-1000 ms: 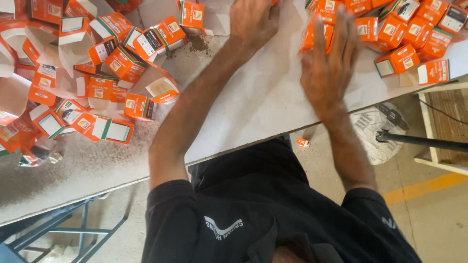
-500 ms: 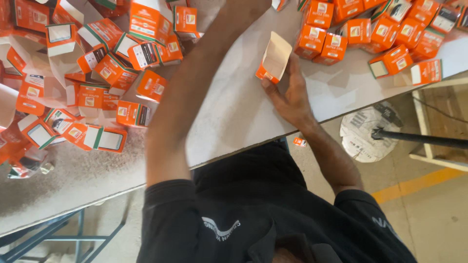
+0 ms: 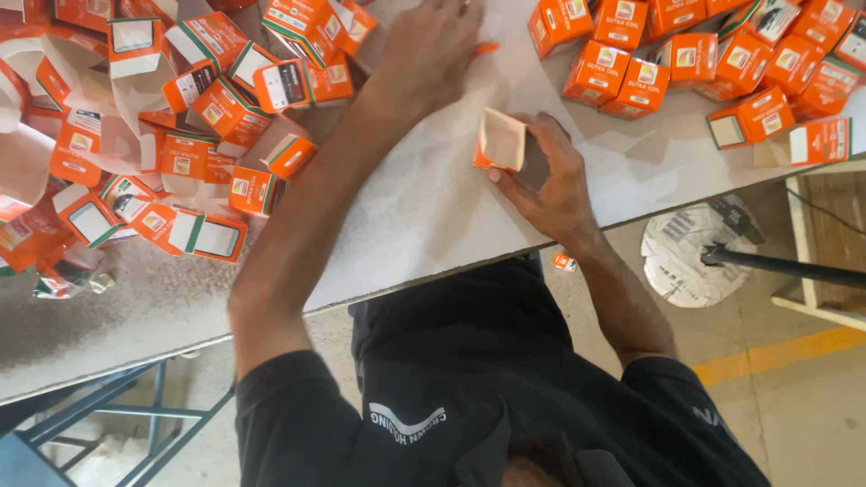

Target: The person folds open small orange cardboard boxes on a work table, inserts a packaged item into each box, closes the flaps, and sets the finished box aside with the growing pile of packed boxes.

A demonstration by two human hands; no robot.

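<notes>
My right hand (image 3: 550, 185) grips a small orange carton (image 3: 502, 142) with a pale inside. The carton's open end faces up and it sits on the white tabletop (image 3: 424, 216) close to the near edge. Farther out, my left hand (image 3: 428, 54) lies palm down on the table, fingers spread, beside a small orange flap (image 3: 487, 47). Nothing shows in its grasp. A heap of flat and half-folded orange cartons (image 3: 207, 108) lies just left of it.
Closed orange boxes (image 3: 686, 54) are grouped at the far right of the table. Below the table edge at right are a round white fan base (image 3: 686, 257) with a black pole, a wooden frame (image 3: 825, 307) and a yellow floor line (image 3: 776, 353). A blue metal frame (image 3: 117, 424) stands at lower left.
My right hand has drawn one carton from the far boxes toward the near edge and turned its open end up. My left hand stays at the far side beside the heap.
</notes>
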